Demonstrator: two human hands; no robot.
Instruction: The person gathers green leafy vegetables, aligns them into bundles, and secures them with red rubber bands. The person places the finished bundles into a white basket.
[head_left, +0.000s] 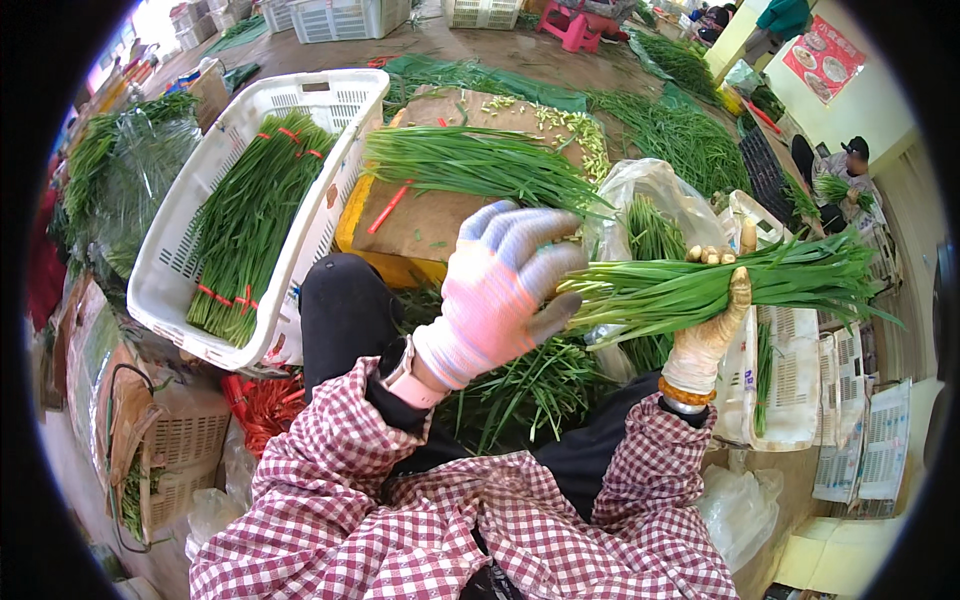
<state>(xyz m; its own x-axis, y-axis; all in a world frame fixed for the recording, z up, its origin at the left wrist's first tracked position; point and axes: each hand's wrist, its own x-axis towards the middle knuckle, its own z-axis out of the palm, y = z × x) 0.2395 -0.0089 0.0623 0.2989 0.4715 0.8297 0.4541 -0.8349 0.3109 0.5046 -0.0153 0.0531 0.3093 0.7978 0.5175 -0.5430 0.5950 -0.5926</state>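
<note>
My right hand (709, 330), in a stained glove, holds a bunch of garlic chives (787, 274) sideways, leaf tips to the right. My left hand (514, 277), in a striped knit glove and slightly blurred, is beside the pale stem ends with its fingers apart. I see nothing held in it, though its palm side is hidden. Ahead, a pile of chives (480, 161) lies on a brown board (420, 225) over a yellow crate (352, 214). A red tie strip (390, 208) lies by that pile. More loose chives (532, 390) lie between my knees.
At left, a white plastic crate (259, 345) holds chive bundles (259, 225) with red ties. Red strips (277, 409) lie below it. A clear plastic bag (652, 176) with chives stands beyond my right hand. Another white crate (791, 390) is at right. A person (847, 176) sits at far right holding chives.
</note>
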